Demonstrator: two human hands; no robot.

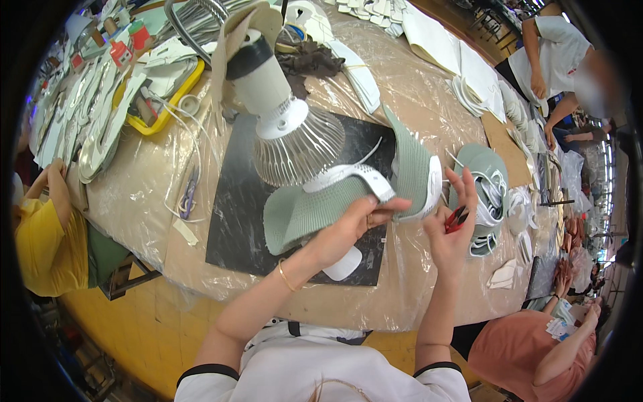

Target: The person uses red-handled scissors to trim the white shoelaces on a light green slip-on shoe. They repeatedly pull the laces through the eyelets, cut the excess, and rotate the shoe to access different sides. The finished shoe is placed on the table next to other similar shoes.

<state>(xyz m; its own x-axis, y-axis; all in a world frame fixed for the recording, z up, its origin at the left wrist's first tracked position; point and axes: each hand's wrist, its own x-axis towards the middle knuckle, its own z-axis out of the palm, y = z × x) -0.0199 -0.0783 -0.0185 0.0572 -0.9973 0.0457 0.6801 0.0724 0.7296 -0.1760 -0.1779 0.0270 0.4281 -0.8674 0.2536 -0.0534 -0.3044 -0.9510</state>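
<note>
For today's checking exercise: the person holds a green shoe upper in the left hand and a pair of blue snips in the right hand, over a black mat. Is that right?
Not quite: the snips in the right hand are red, not blue, as the head view shows. The rest stands: the left hand holds the green shoe upper over the black mat.

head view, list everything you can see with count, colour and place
shoe upper: one, sage green with white trim, held over the mat
black mat: one, table centre
lamp: one, white with ribbed shade, above the mat
stack of uppers: one pile, green and white, right of the hands
yellow tray: one, upper left
plastic-covered table: one, clear sheet over tan
co-workers: several, around the table edges
left hand: grip on the upper
right hand: grip on small red snips
</note>
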